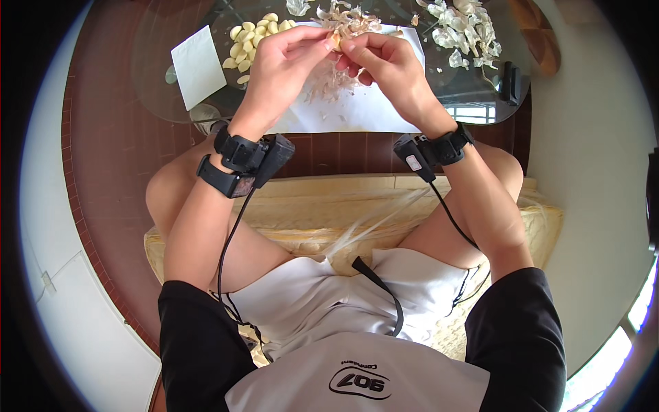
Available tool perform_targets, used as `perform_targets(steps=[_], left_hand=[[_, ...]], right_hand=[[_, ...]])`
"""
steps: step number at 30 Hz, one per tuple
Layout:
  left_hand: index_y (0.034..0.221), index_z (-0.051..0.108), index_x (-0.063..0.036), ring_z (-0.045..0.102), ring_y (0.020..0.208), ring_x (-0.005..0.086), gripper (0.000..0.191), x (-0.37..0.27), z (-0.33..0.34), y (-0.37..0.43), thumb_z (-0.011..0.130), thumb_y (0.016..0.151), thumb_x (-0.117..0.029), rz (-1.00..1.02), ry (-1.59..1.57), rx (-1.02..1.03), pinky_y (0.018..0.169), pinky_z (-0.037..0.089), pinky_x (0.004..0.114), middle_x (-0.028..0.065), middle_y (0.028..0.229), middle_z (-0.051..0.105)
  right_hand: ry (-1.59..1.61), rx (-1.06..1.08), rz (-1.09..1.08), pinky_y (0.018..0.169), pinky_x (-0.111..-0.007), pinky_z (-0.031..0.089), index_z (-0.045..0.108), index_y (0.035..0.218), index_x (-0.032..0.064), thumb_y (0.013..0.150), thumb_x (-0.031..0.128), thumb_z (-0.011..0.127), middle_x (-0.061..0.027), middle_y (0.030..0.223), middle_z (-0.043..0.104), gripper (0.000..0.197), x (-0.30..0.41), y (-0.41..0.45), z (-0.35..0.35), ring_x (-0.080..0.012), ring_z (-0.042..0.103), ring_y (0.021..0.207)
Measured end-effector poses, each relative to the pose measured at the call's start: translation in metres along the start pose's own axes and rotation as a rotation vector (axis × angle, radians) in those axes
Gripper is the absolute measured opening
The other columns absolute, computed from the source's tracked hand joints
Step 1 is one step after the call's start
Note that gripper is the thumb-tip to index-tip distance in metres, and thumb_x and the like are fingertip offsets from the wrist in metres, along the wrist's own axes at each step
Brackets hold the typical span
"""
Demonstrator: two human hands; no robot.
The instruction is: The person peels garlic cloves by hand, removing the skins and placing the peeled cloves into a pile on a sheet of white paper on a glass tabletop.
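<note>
Between my fingertips, a garlic clove [336,42] is pinched above a white paper sheet [381,110]. My left hand [288,64] grips it from the left with thumb and forefinger. From the right, the thumb and forefinger of my right hand [383,62] are on it too; the other fingers curl beneath. Part of the clove is covered by the fingers. Loose garlic skins [329,87] lie on the sheet below my hands, with a further heap of skins [350,20] just behind them. Left of my left hand sits a pile of peeled garlic cloves [249,41].
A glass table [154,87] carries all this. On its left lies a white rectangular pad or card [198,67]. White papery garlic skins [466,33] are heaped at the right, near a small black object [510,83]. Black cables [224,242] run from devices on both wrists.
</note>
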State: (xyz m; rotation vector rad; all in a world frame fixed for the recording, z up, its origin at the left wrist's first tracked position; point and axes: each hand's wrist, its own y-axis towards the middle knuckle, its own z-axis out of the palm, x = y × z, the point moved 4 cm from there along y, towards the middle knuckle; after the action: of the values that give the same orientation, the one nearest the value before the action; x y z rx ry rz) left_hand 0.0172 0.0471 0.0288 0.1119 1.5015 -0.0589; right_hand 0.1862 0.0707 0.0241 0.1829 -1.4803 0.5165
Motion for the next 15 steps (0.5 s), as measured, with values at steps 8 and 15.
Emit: perform_targets(steps=[8, 15], left_hand=[[0.119, 0.065, 0.0053, 0.068, 0.096, 0.0157, 0.031, -0.002, 0.002, -0.001, 0.068, 0.092, -0.009, -0.061, -0.126, 0.023, 0.088, 0.053, 0.027, 0.0114, 0.106, 0.071], [0.125, 0.062, 0.0053, 0.068, 0.098, 0.0181, 0.033, 0.004, 0.004, -0.002, 0.064, 0.094, -0.007, -0.035, -0.041, 0.120, 0.091, 0.053, 0.029, 0.0128, 0.112, 0.070]], right_hand=[[-0.563, -0.087, -0.268, 0.067, -0.027, 0.055, 0.071, 0.095, -0.0048, 0.092, 0.017, 0.069, -0.0110, 0.084, 0.073, 0.022, 0.023, -0.006, -0.006, -0.0128, 0.069, 0.075], [-0.424, -0.073, -0.282, 0.067, -0.026, 0.055, 0.071, 0.100, -0.0062, 0.090, 0.014, 0.071, -0.0108, 0.086, 0.074, 0.023, 0.028, -0.008, -0.006, -0.0126, 0.069, 0.076]])
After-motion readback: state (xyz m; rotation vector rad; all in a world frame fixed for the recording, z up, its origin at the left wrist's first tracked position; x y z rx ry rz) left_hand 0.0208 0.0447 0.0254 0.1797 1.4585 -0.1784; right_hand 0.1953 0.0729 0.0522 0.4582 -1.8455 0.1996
